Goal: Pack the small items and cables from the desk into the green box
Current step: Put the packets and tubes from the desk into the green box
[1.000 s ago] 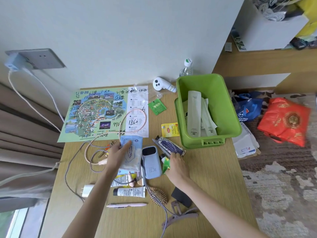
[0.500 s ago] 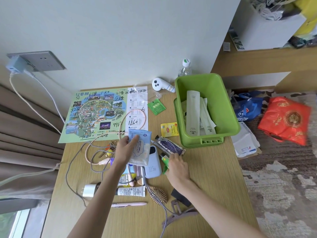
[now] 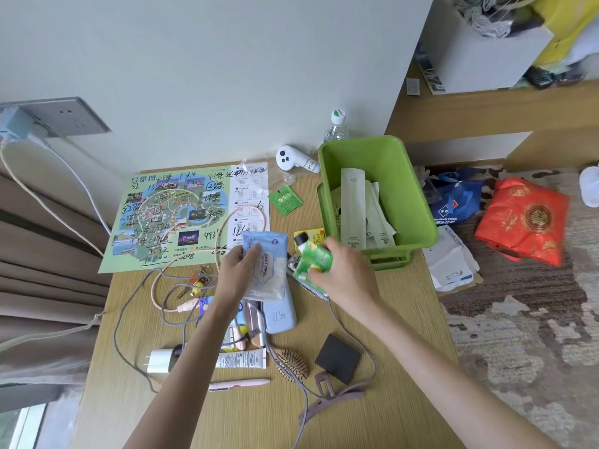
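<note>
The green box (image 3: pixel 408 176) stands at the desk's far right corner with long pale packets inside. My left hand (image 3: pixel 238 273) holds a pale blue pack of baby wipes (image 3: pixel 267 267) lifted over the desk's middle. My right hand (image 3: pixel 343 273) grips a small green tube with a black cap (image 3: pixel 312 257), raised just left of the box's near corner. Below them lie a blue power bank (image 3: pixel 280 315), grey and pink cables (image 3: pixel 155 286), a white charger plug (image 3: pixel 158 361), a white tube (image 3: pixel 241 359), a pink pen (image 3: pixel 238 384), a hairbrush (image 3: pixel 291 364) and a black square case (image 3: pixel 338 358).
A park map (image 3: pixel 168 215) covers the desk's far left. A green sachet (image 3: pixel 285 199), yellow packet (image 3: pixel 312 234), white earbud-shaped device (image 3: pixel 293 160) and water bottle (image 3: pixel 335 128) sit near the wall. Blue and red bags (image 3: pixel 525 218) lie on the floor to the right. Curtains hang left.
Both hands have risen from the desk and moved toward the box. The left lifted the wipes pack; the right picked up the green tube and carried it up and right.
</note>
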`<state>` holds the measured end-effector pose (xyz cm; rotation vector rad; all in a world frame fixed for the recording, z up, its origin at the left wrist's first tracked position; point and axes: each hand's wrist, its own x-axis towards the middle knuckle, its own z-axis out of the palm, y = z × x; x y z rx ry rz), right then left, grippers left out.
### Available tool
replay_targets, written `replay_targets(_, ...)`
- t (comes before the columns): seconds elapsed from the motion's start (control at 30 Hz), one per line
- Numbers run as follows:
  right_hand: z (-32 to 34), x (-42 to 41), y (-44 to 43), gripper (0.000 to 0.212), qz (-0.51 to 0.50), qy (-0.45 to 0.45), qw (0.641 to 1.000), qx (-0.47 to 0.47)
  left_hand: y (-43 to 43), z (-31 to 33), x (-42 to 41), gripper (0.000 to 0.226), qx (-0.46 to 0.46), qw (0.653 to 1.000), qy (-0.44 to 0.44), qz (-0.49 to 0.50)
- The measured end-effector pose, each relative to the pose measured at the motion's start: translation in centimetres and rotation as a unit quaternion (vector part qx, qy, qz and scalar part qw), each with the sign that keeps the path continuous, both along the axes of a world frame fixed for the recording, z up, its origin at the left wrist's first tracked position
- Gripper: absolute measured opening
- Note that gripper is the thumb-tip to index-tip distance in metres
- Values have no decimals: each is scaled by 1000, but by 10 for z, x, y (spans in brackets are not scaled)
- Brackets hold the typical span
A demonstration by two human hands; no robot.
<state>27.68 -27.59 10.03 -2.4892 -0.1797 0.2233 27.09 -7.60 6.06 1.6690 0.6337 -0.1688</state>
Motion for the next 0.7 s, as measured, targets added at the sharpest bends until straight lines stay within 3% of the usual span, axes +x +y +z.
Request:
replay_targets(0.17, 51, 46, -25, 19, -43, -96, 991, 86, -13, 19, 22, 26, -29, 999, -35, -9)
replay_targets(0.27, 56, 79, -49, 26, -59, -167, 984, -16, -17, 26, 31, 26, -37, 998, -47, -9)
replay_targets(0.4, 32, 106, -81, 32, 37, -56, 988, -142, -20, 29, 40, 29, -28, 999, -43, -11)
replay_targets(0.5, 13, 110, -89, 44, 124, 39, 968, -214, -22, 32, 46, 36, -28, 998, -48, -10)
replay_targets(0.7, -2, 114, -95, 47, 121, 59, 971, -198, -33, 43, 63, 27, -3, 998, -67, -18)
